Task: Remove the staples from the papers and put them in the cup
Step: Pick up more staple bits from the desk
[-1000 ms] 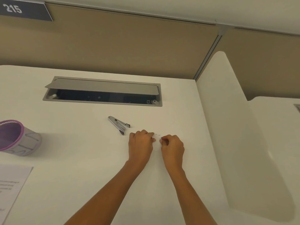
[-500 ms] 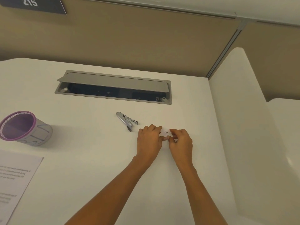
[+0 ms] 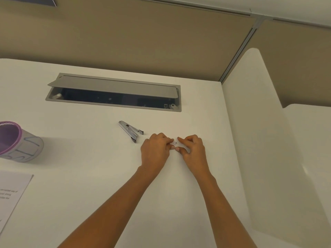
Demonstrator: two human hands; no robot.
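Both hands are on the white desk, right of the middle. My left hand (image 3: pixel 155 149) and my right hand (image 3: pixel 193 149) have their fingers curled, and their fingertips meet on a tiny white paper scrap (image 3: pixel 175 143) with dark marks. Each hand pinches one side of it. Whether a staple sits in the scrap is too small to tell. A metal staple remover (image 3: pixel 130 130) lies just left of my left hand, untouched. The grey cup with a purple rim (image 3: pixel 19 143) lies tilted at the far left edge, its mouth facing left. A printed paper sheet (image 3: pixel 10 194) lies at the lower left.
A grey cable hatch (image 3: pixel 114 86) with its lid raised is set into the desk behind the hands. A white divider panel (image 3: pixel 254 122) rises on the right. A tan partition wall (image 3: pixel 143 42) closes the back.
The fingertips of both hands have come together on the scrap; a second ago they were slightly apart. The view has shifted, so everything sits a little further right in the frame.
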